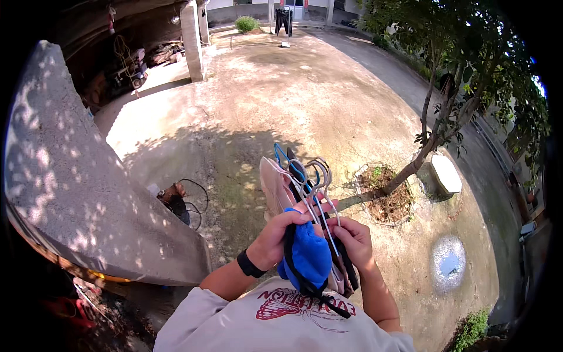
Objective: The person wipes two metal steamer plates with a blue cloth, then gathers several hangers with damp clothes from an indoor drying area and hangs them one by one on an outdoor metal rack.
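Note:
My left hand (274, 233) is closed around a bunch of clothes hangers (317, 196) and a bright blue cloth item with black trim (309, 255). The hangers' hooks point up and away from me; one blue hanger (278, 151) stands out among pale ones. A pale pink garment (273, 183) hangs on the far left of the bunch. Dark cloth shows between the hangers. With thumb and fingers, my right hand (353, 239) pinches the side of a pale hanger at the right of the bunch. The blue item's exact kind is unclear.
To the left rises a concrete slab wall (88, 176), with a dark cable (202, 202) on the ground beside it. A tree (410, 167) grows at the right near a white block (446, 174). Black clothing (284, 21) hangs on a far rack.

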Demonstrator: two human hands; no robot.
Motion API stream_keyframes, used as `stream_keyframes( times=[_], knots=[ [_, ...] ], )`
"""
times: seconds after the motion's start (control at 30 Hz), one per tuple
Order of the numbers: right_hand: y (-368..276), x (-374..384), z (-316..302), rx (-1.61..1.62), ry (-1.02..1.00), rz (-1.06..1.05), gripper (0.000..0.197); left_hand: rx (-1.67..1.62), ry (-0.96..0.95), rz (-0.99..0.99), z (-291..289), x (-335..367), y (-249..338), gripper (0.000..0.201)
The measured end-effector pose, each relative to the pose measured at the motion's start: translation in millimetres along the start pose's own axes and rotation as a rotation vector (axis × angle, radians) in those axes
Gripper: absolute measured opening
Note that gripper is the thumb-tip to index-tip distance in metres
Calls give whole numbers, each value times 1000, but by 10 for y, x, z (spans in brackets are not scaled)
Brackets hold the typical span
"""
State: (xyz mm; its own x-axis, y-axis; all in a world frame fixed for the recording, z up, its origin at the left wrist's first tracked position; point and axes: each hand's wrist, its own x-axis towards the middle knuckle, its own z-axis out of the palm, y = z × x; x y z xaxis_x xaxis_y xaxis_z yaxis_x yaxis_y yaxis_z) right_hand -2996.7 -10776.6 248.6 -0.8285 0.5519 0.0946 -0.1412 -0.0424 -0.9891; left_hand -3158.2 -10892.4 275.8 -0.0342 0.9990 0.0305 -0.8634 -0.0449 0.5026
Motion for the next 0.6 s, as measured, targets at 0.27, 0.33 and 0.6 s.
stream_keyframes(
  times=[0.27, 0.33, 0.6],
  knots=[
    [285, 2481, -663, -88, -138, -56, 22, 99, 128, 144, -694, 1686, 1159, 70],
    [298, 3108, -815, -88, -193, -97, 22, 113, 167, 183, -891, 2082, 1484, 71],
    [457, 5361, -1290, -184, -271, -86, 22, 35, 223, 250, -1704, 3719, 2687, 75]
  ],
)
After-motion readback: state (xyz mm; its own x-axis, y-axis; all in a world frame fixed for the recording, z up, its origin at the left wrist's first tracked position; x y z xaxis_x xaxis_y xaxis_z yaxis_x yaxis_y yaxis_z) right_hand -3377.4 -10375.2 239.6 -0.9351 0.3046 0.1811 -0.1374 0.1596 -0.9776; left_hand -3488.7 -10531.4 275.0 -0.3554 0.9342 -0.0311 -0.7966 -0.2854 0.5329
